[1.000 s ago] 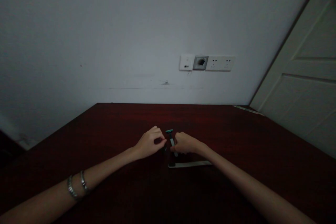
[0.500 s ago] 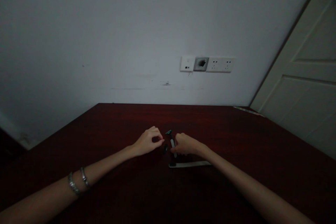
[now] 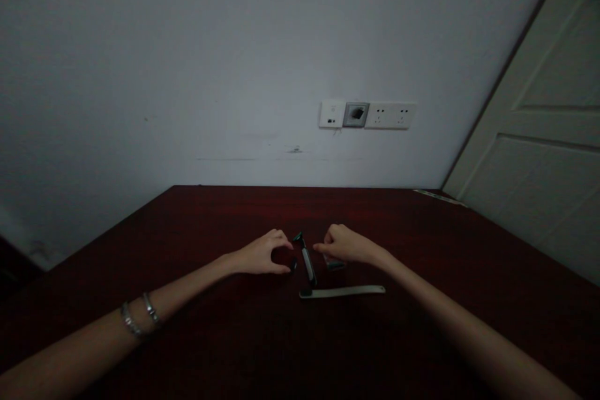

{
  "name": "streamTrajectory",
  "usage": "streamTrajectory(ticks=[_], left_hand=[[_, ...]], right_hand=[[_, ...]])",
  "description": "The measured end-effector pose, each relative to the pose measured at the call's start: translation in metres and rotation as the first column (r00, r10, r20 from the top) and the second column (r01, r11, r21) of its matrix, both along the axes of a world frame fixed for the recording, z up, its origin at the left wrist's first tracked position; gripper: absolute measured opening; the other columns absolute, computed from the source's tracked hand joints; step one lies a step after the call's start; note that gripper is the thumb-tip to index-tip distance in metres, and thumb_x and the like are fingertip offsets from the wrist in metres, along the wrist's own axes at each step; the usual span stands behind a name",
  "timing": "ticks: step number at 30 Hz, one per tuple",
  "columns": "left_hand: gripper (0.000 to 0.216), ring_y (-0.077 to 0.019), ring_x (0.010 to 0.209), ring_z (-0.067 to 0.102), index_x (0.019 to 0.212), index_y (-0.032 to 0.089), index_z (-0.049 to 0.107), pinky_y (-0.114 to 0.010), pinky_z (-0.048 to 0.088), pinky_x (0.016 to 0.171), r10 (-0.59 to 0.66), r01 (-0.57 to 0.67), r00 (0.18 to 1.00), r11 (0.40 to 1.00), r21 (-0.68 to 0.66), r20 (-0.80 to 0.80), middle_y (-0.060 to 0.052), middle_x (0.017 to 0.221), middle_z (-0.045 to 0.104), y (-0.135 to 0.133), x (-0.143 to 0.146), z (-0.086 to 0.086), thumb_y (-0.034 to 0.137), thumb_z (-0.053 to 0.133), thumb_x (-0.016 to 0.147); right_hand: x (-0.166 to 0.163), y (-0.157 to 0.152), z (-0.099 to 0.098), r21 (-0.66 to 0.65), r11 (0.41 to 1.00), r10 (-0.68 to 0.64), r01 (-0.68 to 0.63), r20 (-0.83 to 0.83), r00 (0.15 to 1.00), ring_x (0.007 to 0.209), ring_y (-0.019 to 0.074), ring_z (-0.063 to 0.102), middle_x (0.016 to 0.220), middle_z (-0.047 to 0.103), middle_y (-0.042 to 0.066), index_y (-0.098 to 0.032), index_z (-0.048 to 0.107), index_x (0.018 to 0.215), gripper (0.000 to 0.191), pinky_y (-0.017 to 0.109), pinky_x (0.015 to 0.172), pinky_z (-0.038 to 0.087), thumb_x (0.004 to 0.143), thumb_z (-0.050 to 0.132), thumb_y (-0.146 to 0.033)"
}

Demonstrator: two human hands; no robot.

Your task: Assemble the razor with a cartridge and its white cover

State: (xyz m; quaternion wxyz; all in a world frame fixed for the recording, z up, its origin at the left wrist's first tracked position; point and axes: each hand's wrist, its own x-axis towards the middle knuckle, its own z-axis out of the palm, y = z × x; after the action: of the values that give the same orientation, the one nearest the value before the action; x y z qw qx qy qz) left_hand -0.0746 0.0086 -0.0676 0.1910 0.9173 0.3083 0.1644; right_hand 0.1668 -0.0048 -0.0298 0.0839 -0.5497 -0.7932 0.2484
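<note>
A razor with a grey-and-black handle and dark green head lies on the dark red table, between my two hands. My left hand is open, thumb and forefinger apart, just left of the razor. Close to its thumb tip lies a small dark piece, its kind too dim to make out. My right hand is closed, fingers curled, right of the razor. Under it shows a small clear pack, partly covered; whether the fingers grip anything is hidden. Nearer me lies a long pale handle with a dark end.
The table reaches back to a white wall. Sockets and switch plates are set in that wall. At the right stands a panelled door, with a pale strip near the table's back right corner.
My right hand has let go of the razor and moved right, uncovering the clear pack and the pale handle's far end. My left thumb and forefinger have spread apart.
</note>
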Motion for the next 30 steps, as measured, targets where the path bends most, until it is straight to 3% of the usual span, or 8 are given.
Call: streamTrajectory(ticks=[6,14,18,20,24,27,30], left_hand=[[0.051,-0.0193,0.097,0.048,0.111,0.021,0.057,-0.033,0.04,0.085,-0.044,0.044,0.999,0.997,-0.063,0.001,-0.006,0.106,0.05,0.001,0.004,-0.003,0.04,0.069,0.065],[0.034,-0.0149,0.084,0.05,0.095,0.018,0.062,-0.028,0.041,0.074,-0.034,0.038,0.999,0.994,-0.1,0.034,-0.005,0.1,0.051,0.002,0.005,0.004,0.034,0.069,0.066],[0.028,-0.0098,0.067,0.046,0.084,0.015,0.063,-0.022,0.037,0.059,0.061,-0.014,0.978,0.972,-0.233,0.198,-0.001,0.083,0.052,0.017,0.01,0.022,0.032,0.07,0.063],[0.029,-0.0084,0.061,0.044,0.084,0.013,0.062,-0.022,0.033,0.056,0.147,0.01,0.927,0.909,-0.416,0.344,0.0,0.073,0.051,0.024,0.019,0.032,0.033,0.069,0.064],[0.036,-0.0081,0.058,0.043,0.088,0.01,0.061,-0.022,0.029,0.052,0.329,0.26,0.735,0.67,-0.695,0.592,-0.002,0.071,0.054,0.027,0.046,0.037,0.037,0.066,0.065],[0.036,-0.0087,0.063,0.045,0.088,0.011,0.061,-0.022,0.03,0.052,0.409,0.458,0.632,0.488,-0.743,0.658,-0.006,0.085,0.056,0.02,0.064,0.031,0.036,0.068,0.063],[0.033,-0.0089,0.064,0.046,0.086,0.012,0.062,-0.021,0.029,0.053,0.469,0.542,0.596,0.364,-0.757,0.652,-0.007,0.087,0.057,0.011,0.072,0.025,0.036,0.066,0.064]], right_hand=[[0.02,-0.003,0.001,-0.026,0.999,-0.044,0.042,-0.066,0.997,0.037,0.0085,0.046,0.044,0.052,0.001,-0.014,0.053,0.053,0.038,0.019,0.039,0.032,0.078,0.049,-0.042],[0.034,-0.005,-0.002,-0.05,0.998,-0.043,0.038,-0.117,0.992,0.04,0.0096,0.048,0.047,0.054,0.002,-0.013,0.057,0.056,0.041,0.02,0.039,0.033,0.08,0.046,-0.045],[0.037,-0.002,0.004,0.158,0.987,0.024,0.011,-0.216,0.976,0.056,0.0123,0.054,0.063,0.062,0.004,-0.013,0.065,0.073,0.031,0.023,0.052,0.039,0.08,0.049,-0.038],[0.037,-0.001,0.008,0.302,0.953,0.065,0.027,-0.288,0.955,0.068,0.0138,0.056,0.077,0.064,0.005,-0.013,0.066,0.082,0.024,0.025,0.062,0.042,0.079,0.051,-0.033],[0.035,-0.006,0.019,0.461,0.886,0.162,0.052,-0.412,0.897,0.086,0.0155,0.056,0.093,0.063,0.006,-0.016,0.064,0.092,0.022,0.028,0.078,0.043,0.081,0.051,-0.028],[0.034,-0.011,0.027,0.473,0.879,0.178,0.068,-0.456,0.872,0.09,0.0166,0.056,0.093,0.063,0.006,-0.017,0.065,0.091,0.021,0.03,0.081,0.043,0.082,0.05,-0.029],[0.033,-0.015,0.032,0.413,0.908,0.153,0.076,-0.495,0.855,0.084,0.0172,0.056,0.092,0.062,0.007,-0.016,0.065,0.089,0.023,0.028,0.069,0.046,0.082,0.05,-0.033]])
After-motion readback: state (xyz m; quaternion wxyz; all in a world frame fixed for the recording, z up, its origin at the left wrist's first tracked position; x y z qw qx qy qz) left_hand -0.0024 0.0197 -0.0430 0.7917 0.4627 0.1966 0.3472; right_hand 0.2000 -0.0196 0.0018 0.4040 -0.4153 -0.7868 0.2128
